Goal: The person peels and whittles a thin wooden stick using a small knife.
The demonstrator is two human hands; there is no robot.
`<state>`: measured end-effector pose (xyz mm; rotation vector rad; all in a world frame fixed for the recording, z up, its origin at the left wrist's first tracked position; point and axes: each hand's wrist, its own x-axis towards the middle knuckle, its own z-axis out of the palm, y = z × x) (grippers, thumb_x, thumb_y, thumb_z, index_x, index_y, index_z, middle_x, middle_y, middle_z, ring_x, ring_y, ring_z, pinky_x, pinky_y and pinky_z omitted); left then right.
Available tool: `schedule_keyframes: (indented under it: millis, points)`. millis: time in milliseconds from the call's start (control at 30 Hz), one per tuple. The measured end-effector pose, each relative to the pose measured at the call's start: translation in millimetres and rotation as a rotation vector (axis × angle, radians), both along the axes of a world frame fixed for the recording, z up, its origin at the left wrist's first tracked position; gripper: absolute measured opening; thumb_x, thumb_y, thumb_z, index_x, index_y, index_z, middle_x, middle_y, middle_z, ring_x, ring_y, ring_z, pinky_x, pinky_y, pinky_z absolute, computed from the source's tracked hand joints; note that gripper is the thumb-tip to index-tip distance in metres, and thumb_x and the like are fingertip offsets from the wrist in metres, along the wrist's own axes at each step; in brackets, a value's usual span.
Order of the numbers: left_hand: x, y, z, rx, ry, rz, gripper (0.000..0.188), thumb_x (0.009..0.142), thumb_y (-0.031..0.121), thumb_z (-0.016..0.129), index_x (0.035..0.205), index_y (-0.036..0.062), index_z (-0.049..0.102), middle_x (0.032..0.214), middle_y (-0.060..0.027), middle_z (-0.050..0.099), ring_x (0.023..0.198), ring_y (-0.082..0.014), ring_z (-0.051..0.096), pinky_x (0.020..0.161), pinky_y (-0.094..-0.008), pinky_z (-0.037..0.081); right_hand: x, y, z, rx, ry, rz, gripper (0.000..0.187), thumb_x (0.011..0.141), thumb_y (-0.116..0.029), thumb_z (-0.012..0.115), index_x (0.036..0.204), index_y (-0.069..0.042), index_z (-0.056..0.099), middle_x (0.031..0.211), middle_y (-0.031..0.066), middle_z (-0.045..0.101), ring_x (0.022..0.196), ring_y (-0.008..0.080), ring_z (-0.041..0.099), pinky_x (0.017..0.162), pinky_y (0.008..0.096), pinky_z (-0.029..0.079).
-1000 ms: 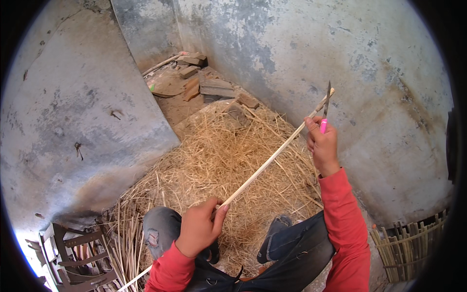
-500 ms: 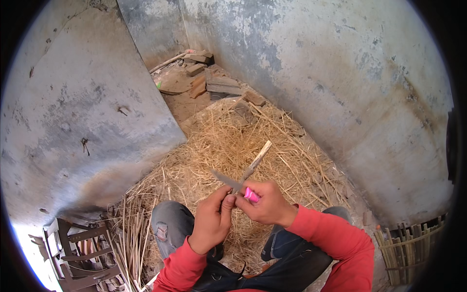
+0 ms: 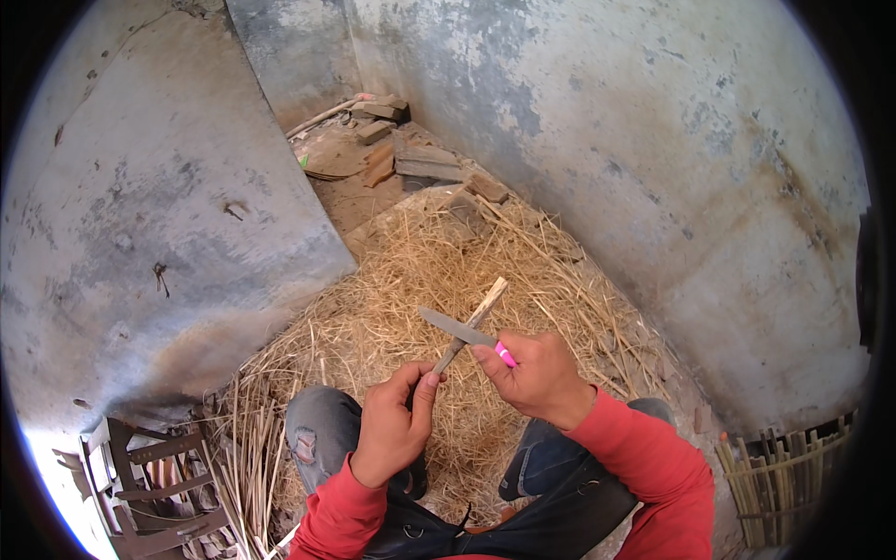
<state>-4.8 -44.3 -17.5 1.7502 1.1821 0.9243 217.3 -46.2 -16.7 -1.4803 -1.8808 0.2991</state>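
My left hand point(image 3: 397, 420) pinches the near end of a wooden stick point(image 3: 489, 301) between thumb and fingers. The stick slants up and away to the right, its far part pale and peeled, its near part darker with bark. Closed round the pink handle of a knife point(image 3: 450, 324) is my right hand point(image 3: 541, 373). The knife's grey blade lies across the middle of the stick, its tip pointing left and away. Most of the handle is hidden in my right fist.
Straw point(image 3: 420, 266) covers the ground between and beyond my knees. Bricks point(image 3: 429, 163) are piled in the far corner between two weathered walls point(image 3: 635, 140). A dark wooden frame point(image 3: 168, 490) and long thin sticks point(image 3: 252, 457) lie at the left; a slatted fence piece point(image 3: 784, 485) stands at the right.
My right hand with the knife has moved right and slightly away, along the stick from near my left hand. My left hand has shifted slightly left and nearer, still holding the stick.
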Motion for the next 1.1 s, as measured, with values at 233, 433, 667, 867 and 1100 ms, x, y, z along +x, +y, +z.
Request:
schedule_keyframes:
  millis: [233, 433, 667, 867, 1100]
  points:
    - [-3, 1, 3, 0.056, 0.115, 0.033, 0.014, 0.103, 0.013, 0.064, 0.100, 0.0015, 0.071, 0.062, -0.0120, 0.061, 0.049, -0.0198, 0.058, 0.050, -0.0332, 0.041, 16, 19, -1, 0.129, -0.267, -0.112, 0.054, 0.097, -0.056, 0.067, 0.069, -0.009, 0.062, 0.056, 0.0142, 0.062, 0.047, 0.0348, 0.063, 0.042, 0.0452, 0.048]
    - [-7, 6, 9, 0.113, 0.099, 0.081, 0.015, 0.104, 0.012, 0.064, 0.098, 0.0003, 0.071, 0.064, 0.0002, 0.057, 0.057, -0.0055, 0.047, 0.052, -0.0258, 0.037, 27, 55, -12, 0.339, -0.372, -0.202, 0.052, 0.098, -0.055, 0.065, 0.070, -0.012, 0.063, 0.056, 0.0109, 0.062, 0.046, 0.0321, 0.061, 0.044, 0.0437, 0.048]
    - [-29, -6, -8, 0.017, 0.070, 0.082, 0.015, 0.102, 0.015, 0.065, 0.098, 0.0009, 0.069, 0.062, -0.0157, 0.059, 0.050, -0.0286, 0.057, 0.051, -0.0386, 0.043, 98, 50, 28, 0.061, -0.146, -0.538, 0.051, 0.105, -0.046, 0.058, 0.078, -0.003, 0.063, 0.062, 0.0193, 0.059, 0.054, 0.0367, 0.059, 0.051, 0.0492, 0.041]
    - [-24, 0, -19, 0.058, 0.099, 0.125, 0.015, 0.102, 0.015, 0.065, 0.101, 0.0015, 0.070, 0.063, -0.0164, 0.060, 0.053, -0.0321, 0.062, 0.052, -0.0404, 0.044, 14, 24, 20, -0.115, 0.140, -0.071, 0.047, 0.106, -0.040, 0.058, 0.079, -0.002, 0.060, 0.064, 0.0205, 0.057, 0.053, 0.0342, 0.057, 0.052, 0.0444, 0.041]
    - [-14, 3, -19, 0.077, 0.117, 0.147, 0.013, 0.100, 0.014, 0.067, 0.100, 0.0009, 0.070, 0.061, -0.0156, 0.060, 0.051, -0.0307, 0.061, 0.050, -0.0388, 0.044, 10, 31, 4, -0.215, 0.238, -0.013, 0.043, 0.109, -0.034, 0.056, 0.082, -0.001, 0.063, 0.063, 0.0189, 0.057, 0.055, 0.0316, 0.058, 0.053, 0.0431, 0.042]
